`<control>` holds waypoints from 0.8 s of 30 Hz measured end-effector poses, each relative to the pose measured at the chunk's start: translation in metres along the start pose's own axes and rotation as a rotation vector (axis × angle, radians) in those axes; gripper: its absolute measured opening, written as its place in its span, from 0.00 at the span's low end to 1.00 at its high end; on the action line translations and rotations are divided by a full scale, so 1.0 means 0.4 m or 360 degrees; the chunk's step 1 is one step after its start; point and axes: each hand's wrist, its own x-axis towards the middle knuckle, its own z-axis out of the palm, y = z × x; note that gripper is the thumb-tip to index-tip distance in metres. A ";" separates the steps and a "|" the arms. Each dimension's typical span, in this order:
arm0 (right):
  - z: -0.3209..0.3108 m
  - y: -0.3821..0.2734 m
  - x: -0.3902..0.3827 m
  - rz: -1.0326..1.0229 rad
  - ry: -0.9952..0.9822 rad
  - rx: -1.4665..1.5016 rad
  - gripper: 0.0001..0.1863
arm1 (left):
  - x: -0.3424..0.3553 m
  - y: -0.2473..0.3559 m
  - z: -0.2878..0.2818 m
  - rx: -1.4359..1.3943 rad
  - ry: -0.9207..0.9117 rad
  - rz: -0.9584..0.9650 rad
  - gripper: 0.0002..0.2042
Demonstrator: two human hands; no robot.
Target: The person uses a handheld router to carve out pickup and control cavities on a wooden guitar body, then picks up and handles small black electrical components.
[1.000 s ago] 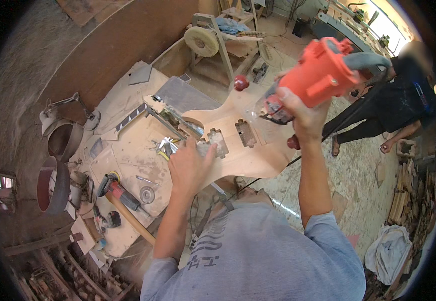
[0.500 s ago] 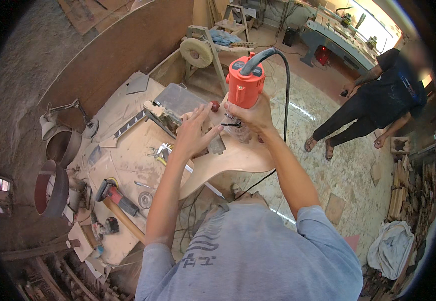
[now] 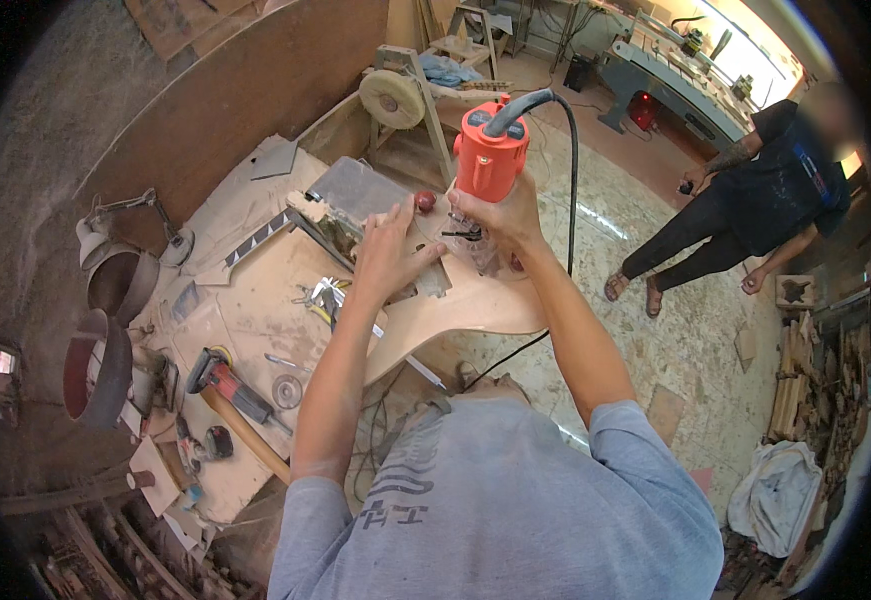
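Note:
My right hand (image 3: 510, 218) is wrapped around the lower part of an orange-red router (image 3: 488, 155), which stands upright with a black cable leaving its top. The router's clear base rests on a pale, curved wooden body (image 3: 475, 312) with a cut-out in it. One of the router's dark red knobs (image 3: 424, 202) shows beside my left fingertips; another is partly hidden by my right hand. My left hand (image 3: 388, 250) lies on the wood left of the router, fingers stretched out and thumb apart, holding nothing. The cutter is too small to make out.
Calipers (image 3: 328, 298) and pliers lie left of my left forearm. Nearer are an angle grinder (image 3: 235, 390) and a cordless drill (image 3: 195, 448). A desk lamp (image 3: 177, 245) stands at the bench's left. A person (image 3: 755, 190) stands at the right. The router's cable (image 3: 573, 190) hangs beside my right forearm.
The view has shifted slightly. My right hand keeps its hold on the router, and my left hand stays spread on the wood; both are almost in the same place.

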 end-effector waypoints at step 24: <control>0.008 -0.041 0.005 0.0122 -0.0019 -0.0144 0.36 | 0.001 0.007 -0.008 -0.0074 -0.0023 -0.0157 0.48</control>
